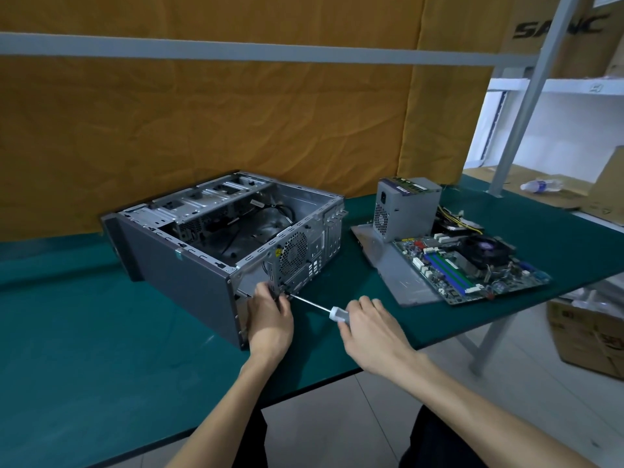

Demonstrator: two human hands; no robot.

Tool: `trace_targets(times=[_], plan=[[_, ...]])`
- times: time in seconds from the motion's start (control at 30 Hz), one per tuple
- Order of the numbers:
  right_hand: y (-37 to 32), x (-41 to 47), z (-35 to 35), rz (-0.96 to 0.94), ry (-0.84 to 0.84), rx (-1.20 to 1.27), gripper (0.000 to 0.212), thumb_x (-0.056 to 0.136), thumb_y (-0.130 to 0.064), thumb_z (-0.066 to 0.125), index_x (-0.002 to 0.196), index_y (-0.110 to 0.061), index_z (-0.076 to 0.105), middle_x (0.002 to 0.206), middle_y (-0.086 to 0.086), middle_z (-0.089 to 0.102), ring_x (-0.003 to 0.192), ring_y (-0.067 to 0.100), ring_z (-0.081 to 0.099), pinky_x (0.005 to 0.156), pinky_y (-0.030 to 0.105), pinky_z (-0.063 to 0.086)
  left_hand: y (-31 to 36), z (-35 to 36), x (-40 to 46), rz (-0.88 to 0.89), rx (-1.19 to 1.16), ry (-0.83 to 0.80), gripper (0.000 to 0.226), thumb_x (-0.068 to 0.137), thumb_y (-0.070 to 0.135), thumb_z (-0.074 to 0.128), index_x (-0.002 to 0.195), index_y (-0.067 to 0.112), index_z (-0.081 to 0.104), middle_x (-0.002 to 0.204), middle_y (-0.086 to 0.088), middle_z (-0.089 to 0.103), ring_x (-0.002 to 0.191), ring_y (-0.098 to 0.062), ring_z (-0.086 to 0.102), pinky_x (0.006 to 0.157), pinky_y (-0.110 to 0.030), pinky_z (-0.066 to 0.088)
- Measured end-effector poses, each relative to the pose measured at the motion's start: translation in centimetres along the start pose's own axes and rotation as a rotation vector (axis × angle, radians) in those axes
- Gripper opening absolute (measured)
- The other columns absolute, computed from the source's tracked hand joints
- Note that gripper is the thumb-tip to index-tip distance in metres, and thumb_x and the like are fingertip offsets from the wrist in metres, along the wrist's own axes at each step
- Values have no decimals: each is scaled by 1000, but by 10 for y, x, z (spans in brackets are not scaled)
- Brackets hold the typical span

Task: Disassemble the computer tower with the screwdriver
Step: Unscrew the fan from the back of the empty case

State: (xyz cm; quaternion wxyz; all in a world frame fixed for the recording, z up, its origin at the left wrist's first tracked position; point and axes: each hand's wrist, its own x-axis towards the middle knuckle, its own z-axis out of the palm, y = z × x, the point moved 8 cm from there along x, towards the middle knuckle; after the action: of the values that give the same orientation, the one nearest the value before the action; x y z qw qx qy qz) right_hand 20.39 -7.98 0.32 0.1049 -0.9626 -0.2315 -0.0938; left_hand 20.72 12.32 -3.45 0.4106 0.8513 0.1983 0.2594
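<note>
Your right hand (371,327) grips the screwdriver (332,312), tip at the rear panel of the computer tower (216,238) on the tabletop (84,332). Your left hand (270,315) pinches that panel's edge. A tilted tip may slip and strip the screw or strike those fingers.

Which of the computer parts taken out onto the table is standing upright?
The grey power supply box. It stands on end behind the motherboard, which lies flat.
</note>
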Motion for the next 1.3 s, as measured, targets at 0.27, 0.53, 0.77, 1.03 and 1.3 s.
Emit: trace_targets(times=[0.27, 0.53, 0.77, 1.03, 1.3], plan=[[-1, 4, 0, 5, -12, 84, 27, 98, -41, 53, 110, -20, 44, 104, 2, 60, 92, 31, 64, 70, 38, 45, -2, 0, 0, -31, -62, 2, 9, 99, 24, 52, 103, 20, 45, 89, -5, 58, 83, -25, 59, 76, -42, 51], [1, 7, -3, -44, 4, 15, 32, 97, -36, 60, 103, -22, 31, 97, 0, 62, 84, 29, 64, 62, 35, 37, -1, -1, -1, -45, -106, -19, 14, 98, 19, 53, 109, 21, 45, 98, -6, 60, 91, -26, 59, 86, -45, 52], [10, 6, 6, 8, -20, 91, 31, 104, -44, 41, 107, -17, 55, 103, 2, 55, 94, 24, 57, 78, 35, 46, 0, -2, -1, -36, -100, 1, 11, 99, 21, 53, 107, 18, 47, 94, -7, 60, 87, -25, 59, 84, -46, 52], [3, 7, -1, -77, 48, 39, 29, 97, -36, 58, 107, -25, 34, 96, -2, 64, 74, 29, 62, 63, 37, 47, -2, -2, -1, -43, -101, 1, 10, 100, 24, 53, 105, 18, 46, 93, -5, 59, 86, -24, 59, 82, -43, 51], [13, 6, 3, -83, 116, -45, 24, 105, -43, 40, 111, -23, 50, 104, -3, 51, 88, 20, 57, 71, 32, 40, -2, 0, 0, -49, -110, -24, 11, 101, 26, 51, 108, 20, 44, 100, -7, 61, 91, -27, 60, 87, -47, 52]])
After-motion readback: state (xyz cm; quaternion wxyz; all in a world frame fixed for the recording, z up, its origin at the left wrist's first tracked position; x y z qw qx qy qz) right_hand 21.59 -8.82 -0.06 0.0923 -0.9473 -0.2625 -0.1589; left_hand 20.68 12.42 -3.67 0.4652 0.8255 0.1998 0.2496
